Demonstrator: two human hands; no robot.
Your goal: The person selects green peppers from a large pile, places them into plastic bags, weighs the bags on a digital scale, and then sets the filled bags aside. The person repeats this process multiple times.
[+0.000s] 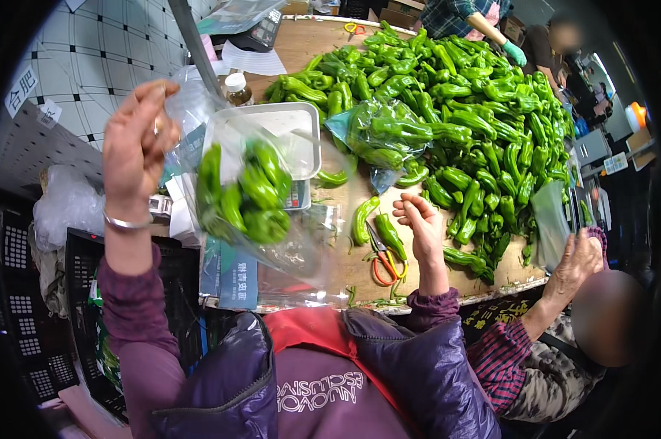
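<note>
My left hand point(141, 140) is raised at the left, its fingers closed on the upper edge of a clear plastic bag of green peppers point(259, 189). The bag hangs tilted and blurred in front of a white scale tray point(300, 118). Over the table, my right hand point(421, 219) has its fingers curled together, with nothing visible between them. Just left of it, scissors with red and yellow handles point(384, 263) lie between two loose green peppers. A filled plastic bag of peppers point(388, 134) rests against a large heap of green peppers point(473, 120).
A bottle with a white lid point(235, 88) stands behind the scale tray. More scissors point(353, 28) lie at the far edge. Black plastic crates point(83, 263) are at the left. A co-worker's hand point(575, 263) holds a plastic bag point(550, 219) at the right; a co-worker's gloved hand point(514, 53) is beyond the heap.
</note>
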